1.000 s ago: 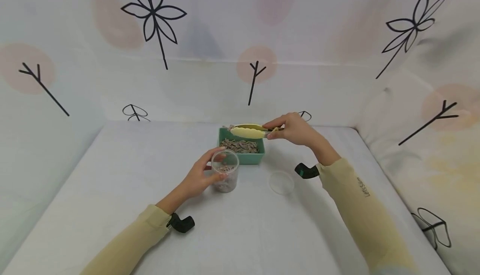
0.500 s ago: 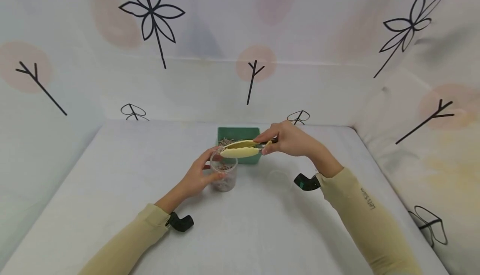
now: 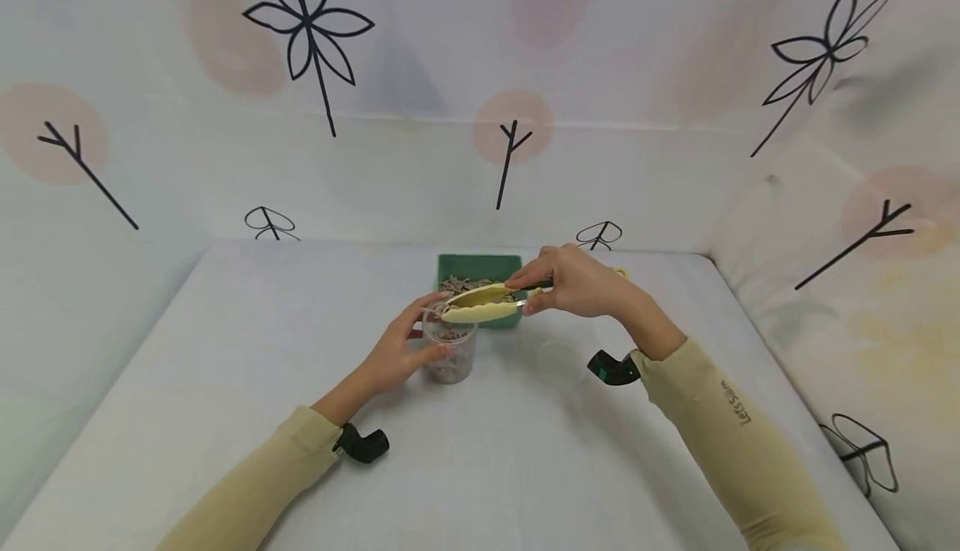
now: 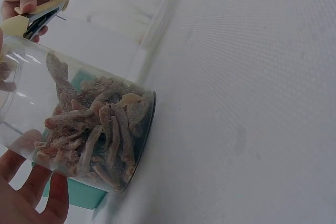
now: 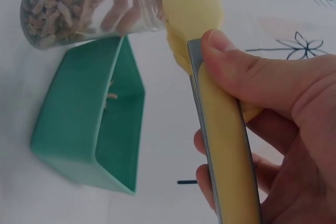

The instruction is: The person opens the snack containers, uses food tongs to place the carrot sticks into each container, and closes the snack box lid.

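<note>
A clear cylindrical plastic jar [image 3: 457, 366] stands before a green rectangular box [image 3: 480, 266], the left hand [image 3: 397, 358] curled round it; the right hand [image 3: 572, 282] grips yellow-and-metal tongs [image 3: 483, 313], heads at the rim. The left wrist view details greyish-brown strips [image 4: 100, 129] heaped low inside; only the head view shows a faint translucent disc [image 3: 560, 363] nearby.

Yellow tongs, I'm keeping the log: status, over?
Left hand grips clear jar of brown pieces. Right hand holds yellow tongs at jar's mouth. Clear lid lies aside, out of the way.
</note>
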`<state>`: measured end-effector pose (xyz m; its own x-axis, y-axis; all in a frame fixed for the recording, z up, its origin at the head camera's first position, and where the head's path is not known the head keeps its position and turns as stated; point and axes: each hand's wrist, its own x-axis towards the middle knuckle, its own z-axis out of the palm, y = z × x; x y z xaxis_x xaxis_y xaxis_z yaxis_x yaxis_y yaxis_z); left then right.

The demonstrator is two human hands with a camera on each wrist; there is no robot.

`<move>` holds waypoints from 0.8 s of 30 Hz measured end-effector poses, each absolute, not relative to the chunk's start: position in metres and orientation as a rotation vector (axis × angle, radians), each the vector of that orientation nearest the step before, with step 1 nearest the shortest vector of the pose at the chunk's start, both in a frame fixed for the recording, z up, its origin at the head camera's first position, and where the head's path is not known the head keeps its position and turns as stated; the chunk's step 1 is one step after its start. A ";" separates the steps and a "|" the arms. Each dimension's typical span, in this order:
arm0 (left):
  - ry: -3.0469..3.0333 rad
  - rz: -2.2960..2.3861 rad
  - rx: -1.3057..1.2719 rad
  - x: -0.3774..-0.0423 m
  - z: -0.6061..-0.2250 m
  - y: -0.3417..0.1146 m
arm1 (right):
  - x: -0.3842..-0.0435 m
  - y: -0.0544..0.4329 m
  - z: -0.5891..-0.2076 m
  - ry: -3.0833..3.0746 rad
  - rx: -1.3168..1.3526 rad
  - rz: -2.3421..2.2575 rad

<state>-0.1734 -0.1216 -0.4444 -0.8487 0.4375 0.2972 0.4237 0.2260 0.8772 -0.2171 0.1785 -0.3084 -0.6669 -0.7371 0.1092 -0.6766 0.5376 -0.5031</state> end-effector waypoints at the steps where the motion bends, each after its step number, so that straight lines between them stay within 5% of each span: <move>1: 2.451 1.746 0.864 -0.173 -0.444 -0.121 | -0.217 0.179 -0.308 2.652 -1.225 -0.788; 14: 2.485 1.723 0.837 -0.173 -0.444 -0.120 | -0.218 0.183 -0.307 2.679 -1.189 -0.786; 24: 2.463 1.764 0.911 -0.173 -0.446 -0.120 | -0.229 0.190 -0.304 2.849 -0.900 -0.603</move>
